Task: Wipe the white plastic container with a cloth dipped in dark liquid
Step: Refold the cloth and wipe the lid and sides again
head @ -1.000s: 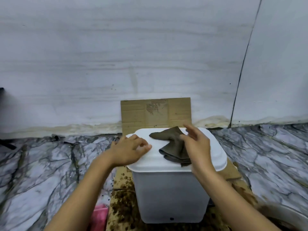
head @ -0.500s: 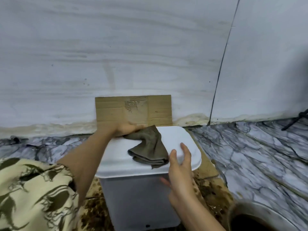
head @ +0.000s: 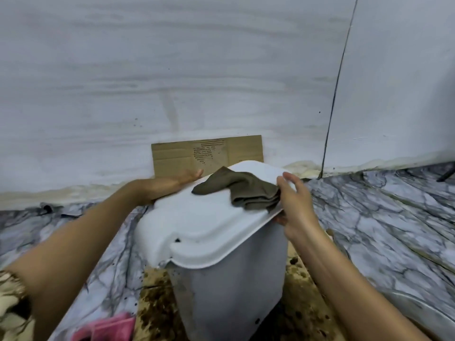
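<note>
The white plastic container stands on stained cardboard, turned so that one corner faces me, with its white lid on. A crumpled olive-brown cloth lies loose on the lid's far right part. My left hand reaches around the lid's far left edge and presses on it, fingers stretched along the back. My right hand grips the lid's right rim, thumb under the edge and fingers above, just beside the cloth.
A cardboard sheet leans on the white wall behind the container. Brown-spotted cardboard covers the marble floor below. A pink item lies at the lower left. A metal bowl's rim shows at the lower right.
The container has been turned, so a corner now faces me. My right hand moved from its front side up to the lid's right rim. The cloth stayed on the lid.
</note>
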`<move>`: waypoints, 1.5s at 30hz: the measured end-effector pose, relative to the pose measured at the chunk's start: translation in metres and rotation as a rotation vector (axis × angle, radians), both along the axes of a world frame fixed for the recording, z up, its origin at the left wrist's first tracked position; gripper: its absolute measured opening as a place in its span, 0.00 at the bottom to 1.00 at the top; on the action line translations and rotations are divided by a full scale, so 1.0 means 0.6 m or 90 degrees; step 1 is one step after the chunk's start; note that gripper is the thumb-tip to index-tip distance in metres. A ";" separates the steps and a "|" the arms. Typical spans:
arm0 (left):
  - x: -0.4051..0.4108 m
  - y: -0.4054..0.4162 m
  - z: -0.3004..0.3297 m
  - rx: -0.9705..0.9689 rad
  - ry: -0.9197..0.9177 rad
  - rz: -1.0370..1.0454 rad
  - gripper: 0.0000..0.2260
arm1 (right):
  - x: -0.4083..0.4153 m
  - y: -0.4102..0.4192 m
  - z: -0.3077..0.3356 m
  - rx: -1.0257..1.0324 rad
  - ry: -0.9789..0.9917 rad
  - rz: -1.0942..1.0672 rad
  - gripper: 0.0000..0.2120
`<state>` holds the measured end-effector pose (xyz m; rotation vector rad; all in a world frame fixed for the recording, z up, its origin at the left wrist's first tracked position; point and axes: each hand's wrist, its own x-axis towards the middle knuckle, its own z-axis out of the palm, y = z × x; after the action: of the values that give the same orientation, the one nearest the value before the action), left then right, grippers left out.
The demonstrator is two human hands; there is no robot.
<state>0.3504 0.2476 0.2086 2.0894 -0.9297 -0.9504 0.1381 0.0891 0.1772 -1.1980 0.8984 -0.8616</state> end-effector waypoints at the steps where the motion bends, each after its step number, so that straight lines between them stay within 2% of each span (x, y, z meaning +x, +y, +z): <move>1: -0.030 0.001 0.014 -0.024 0.047 -0.008 0.31 | 0.006 -0.007 0.005 0.001 0.005 0.003 0.08; 4: -0.047 -0.001 0.019 -0.104 0.146 0.040 0.34 | 0.028 -0.021 0.030 -0.039 0.020 0.043 0.11; 7: -0.057 -0.007 0.001 -0.185 0.201 0.155 0.27 | 0.058 -0.030 0.054 -0.100 0.058 0.074 0.17; 9: -0.072 -0.017 -0.027 -0.239 0.191 0.238 0.22 | 0.080 -0.037 0.067 -0.120 0.054 0.093 0.08; 10: -0.080 -0.023 -0.044 -0.278 0.212 0.272 0.23 | 0.092 -0.041 0.067 -0.122 0.055 0.099 0.05; 13: -0.097 -0.040 -0.105 -0.364 0.300 0.388 0.27 | 0.127 -0.054 0.027 -0.133 0.102 0.122 0.07; 15: -0.105 -0.044 -0.124 -0.376 0.291 0.439 0.27 | 0.140 -0.055 -0.007 -0.151 0.128 0.154 0.04; 16: -0.107 -0.048 -0.130 -0.379 0.289 0.446 0.27 | 0.144 -0.058 -0.016 -0.167 0.159 0.160 0.07; 18: -0.110 -0.056 -0.129 -0.377 0.278 0.449 0.28 | 0.146 -0.064 -0.009 -0.293 0.322 0.140 0.18; 20: -0.112 -0.062 -0.130 -0.363 0.243 0.462 0.33 | 0.140 -0.052 0.011 -0.495 0.442 0.149 0.21; 22: -0.115 -0.063 -0.135 -0.358 0.211 0.476 0.35 | 0.131 -0.029 0.018 -0.648 0.467 0.316 0.18; 24: -0.114 -0.058 -0.141 -0.349 0.175 0.472 0.35 | 0.109 -0.011 0.009 -0.725 0.539 0.444 0.18; 26: -0.121 -0.053 -0.134 -0.313 0.136 0.480 0.35 | 0.075 -0.006 0.000 -0.714 0.512 0.445 0.18; 27: -0.129 -0.050 -0.128 -0.284 0.084 0.493 0.31 | 0.054 -0.005 -0.003 -0.694 0.473 0.429 0.16; 30: -0.154 -0.037 -0.110 -0.239 -0.147 0.539 0.18 | -0.014 0.002 -0.029 -0.589 0.287 0.308 0.07; 32: -0.176 -0.026 -0.103 -0.294 -0.285 0.471 0.18 | -0.053 0.007 -0.045 -0.481 0.174 0.209 0.02; 34: -0.206 -0.023 -0.105 -0.299 -0.368 0.343 0.20 | -0.074 0.014 -0.055 -0.440 0.146 0.162 0.05; 37: -0.240 -0.031 -0.121 -0.198 -0.441 0.218 0.22 | -0.077 0.038 -0.062 -0.498 0.175 0.167 0.10; 39: -0.245 -0.034 -0.124 -0.156 -0.453 0.204 0.23 | -0.069 0.050 -0.068 -0.527 0.187 0.149 0.12; 45: -0.242 -0.045 -0.115 -0.129 -0.437 0.190 0.23 | -0.067 0.039 -0.074 -0.514 0.222 0.114 0.12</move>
<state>0.2050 0.2205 0.1397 2.3161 -0.9418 0.0358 0.0977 0.1124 0.1330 -2.1455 0.7067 -0.9103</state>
